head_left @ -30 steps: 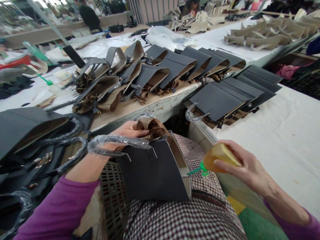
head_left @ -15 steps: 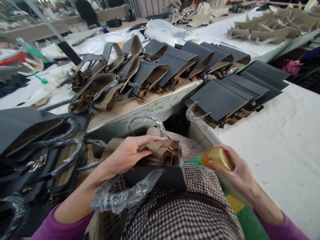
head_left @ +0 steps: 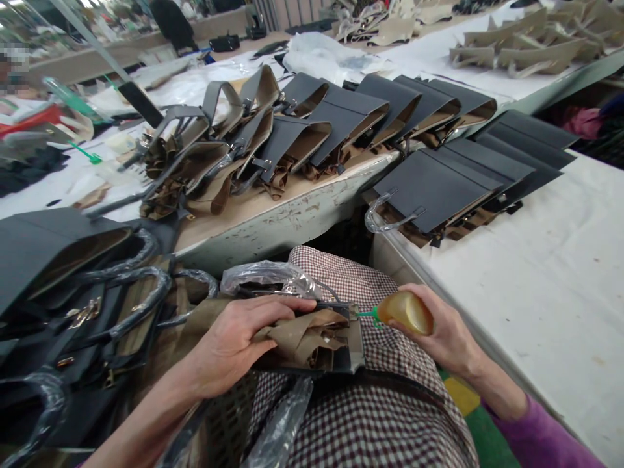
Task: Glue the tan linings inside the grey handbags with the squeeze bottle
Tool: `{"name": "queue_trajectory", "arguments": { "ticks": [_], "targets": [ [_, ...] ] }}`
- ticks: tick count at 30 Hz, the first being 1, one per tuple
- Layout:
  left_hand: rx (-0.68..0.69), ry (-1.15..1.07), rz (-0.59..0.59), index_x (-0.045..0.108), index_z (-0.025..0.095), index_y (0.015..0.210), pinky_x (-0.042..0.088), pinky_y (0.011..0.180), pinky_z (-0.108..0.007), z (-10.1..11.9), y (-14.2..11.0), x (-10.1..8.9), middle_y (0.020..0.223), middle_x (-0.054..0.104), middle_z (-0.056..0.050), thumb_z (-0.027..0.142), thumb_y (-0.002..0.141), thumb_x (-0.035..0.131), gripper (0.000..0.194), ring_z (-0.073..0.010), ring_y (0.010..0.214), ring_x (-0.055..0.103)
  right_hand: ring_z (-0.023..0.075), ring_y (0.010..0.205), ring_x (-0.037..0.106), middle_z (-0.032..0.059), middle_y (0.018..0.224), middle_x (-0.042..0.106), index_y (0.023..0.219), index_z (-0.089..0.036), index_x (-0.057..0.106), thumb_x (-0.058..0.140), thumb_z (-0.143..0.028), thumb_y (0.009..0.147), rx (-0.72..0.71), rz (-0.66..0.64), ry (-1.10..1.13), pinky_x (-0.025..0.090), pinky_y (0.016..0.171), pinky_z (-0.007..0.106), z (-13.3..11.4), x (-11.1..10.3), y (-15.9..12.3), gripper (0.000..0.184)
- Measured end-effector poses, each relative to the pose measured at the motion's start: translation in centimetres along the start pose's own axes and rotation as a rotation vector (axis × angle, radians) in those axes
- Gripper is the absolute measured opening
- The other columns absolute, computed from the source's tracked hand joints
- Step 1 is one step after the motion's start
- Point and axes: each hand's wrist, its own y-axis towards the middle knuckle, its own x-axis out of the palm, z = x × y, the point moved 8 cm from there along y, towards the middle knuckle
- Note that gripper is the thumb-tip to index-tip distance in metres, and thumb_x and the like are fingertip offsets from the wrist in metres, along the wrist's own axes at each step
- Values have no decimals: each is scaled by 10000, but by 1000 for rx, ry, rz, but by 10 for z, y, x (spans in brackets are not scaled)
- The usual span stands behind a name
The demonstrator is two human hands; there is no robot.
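On my lap lies a dark handbag [head_left: 344, 361] with plastic-wrapped handles, its open end facing right. My left hand [head_left: 244, 341] grips the bag, with its fingers along the far edge and its thumb on the crumpled brown lining [head_left: 305, 341]. In my right hand [head_left: 441, 328] is a squeeze bottle [head_left: 407, 312] of amber liquid, held on its side. Its thin green nozzle points left, and the tip is at the far right corner of the bag's opening. Whether liquid is coming out is too small to tell.
Dark bags [head_left: 346, 120] stand in rows on the bench ahead. Several more [head_left: 433, 185] lie on the white table at my right. Bags with wrapped handles [head_left: 136, 318] are heaped at my left. A checkered apron [head_left: 390, 416] covers my lap.
The bag has tipped so its opening faces up more, and its far handle has dropped lower. My right hand has brought the bottle left, the nozzle now at the bag's corner.
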Motion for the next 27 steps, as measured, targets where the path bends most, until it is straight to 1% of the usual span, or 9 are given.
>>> {"name": "queue_trajectory", "arguments": {
  "ticks": [2, 5, 8, 11, 14, 17, 20, 25, 27],
  "targets": [
    [22, 12, 7, 684, 249, 1078, 518, 1055, -227, 4, -3, 2, 1334, 734, 34, 78, 958, 578, 233, -138, 1189, 703, 280, 979, 685, 73, 1161, 679, 1288, -271, 527, 698, -531, 969, 30, -15, 12, 572, 855, 395, 3, 1, 1, 446],
    [67, 40, 24, 654, 240, 1020, 519, 1037, -204, 10, -5, 4, 1306, 745, 41, 78, 953, 589, 187, -132, 1167, 711, 280, 943, 688, 57, 1132, 691, 1260, -269, 554, 717, -546, 944, 126, -40, 59, 571, 839, 407, 10, 1, 3, 451],
    [112, 51, 33, 635, 241, 1025, 527, 1023, -207, 15, -7, 6, 1307, 743, 34, 81, 964, 559, 187, -136, 1159, 714, 282, 907, 692, 48, 1088, 708, 1210, -258, 589, 712, -549, 927, 222, -69, 124, 572, 808, 414, 15, 1, 3, 424],
    [74, 51, 21, 643, 242, 1020, 533, 1031, -230, 11, -11, 9, 1310, 742, 19, 111, 965, 581, 156, -159, 1161, 715, 290, 890, 691, 48, 1048, 716, 1186, -245, 605, 720, -549, 902, 318, -68, 177, 576, 788, 420, 21, 0, -1, 432],
    [16, 49, 4, 665, 249, 997, 536, 1046, -244, 8, -17, 13, 1302, 749, 19, 137, 946, 640, 126, -178, 1168, 716, 304, 909, 692, 65, 1046, 717, 1191, -229, 597, 740, -571, 877, 399, -18, 224, 582, 806, 436, 31, -1, -7, 486],
    [0, 30, 31, 685, 259, 1013, 546, 1041, -241, 10, -24, 13, 1283, 762, 20, 174, 951, 663, 108, -177, 1147, 730, 313, 934, 689, 84, 1090, 709, 1215, -227, 584, 767, -598, 855, 391, 29, 235, 576, 853, 467, 35, -2, -11, 548],
    [0, 4, 36, 697, 274, 1045, 563, 1017, -220, 13, -31, 17, 1275, 769, 31, 233, 963, 680, 94, -162, 1111, 749, 311, 940, 685, 91, 1125, 703, 1228, -234, 585, 771, -602, 863, 341, 24, 197, 566, 876, 482, 32, -1, -13, 551],
    [-132, -27, -16, 708, 326, 1205, 568, 1053, -256, 1, -45, 31, 1332, 742, 44, 327, 958, 710, 247, -192, 1172, 736, 298, 918, 694, 70, 1080, 717, 1198, -253, 600, 746, -570, 898, 286, -56, 186, 580, 818, 439, 25, 1, -13, 460],
    [-145, -60, -27, 704, 334, 1236, 573, 1053, -261, -2, -49, 35, 1351, 731, 44, 326, 970, 693, 266, -196, 1189, 729, 294, 915, 702, 62, 1074, 722, 1197, -255, 601, 749, -554, 896, 278, -93, 203, 585, 815, 434, 23, 2, -14, 449]
  ]
}}
